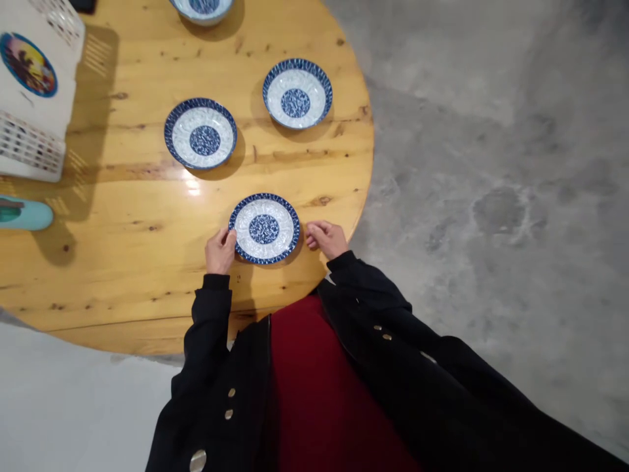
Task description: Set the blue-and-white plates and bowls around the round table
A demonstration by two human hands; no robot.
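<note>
A blue-and-white patterned plate lies near the table's front edge, between my two hands. My left hand is closed on its left rim, thumb and fingers pinching the edge. Just off the right rim is my right hand, fingers curled together, with a small gap to the plate and nothing visible in them. Farther back sit a blue-rimmed dish on the left and a similar dish on the right.
The round wooden table curves away on the right above a grey concrete floor. A white plastic basket stands at the left, with a light-blue object below it. A bowl is cut off at the top.
</note>
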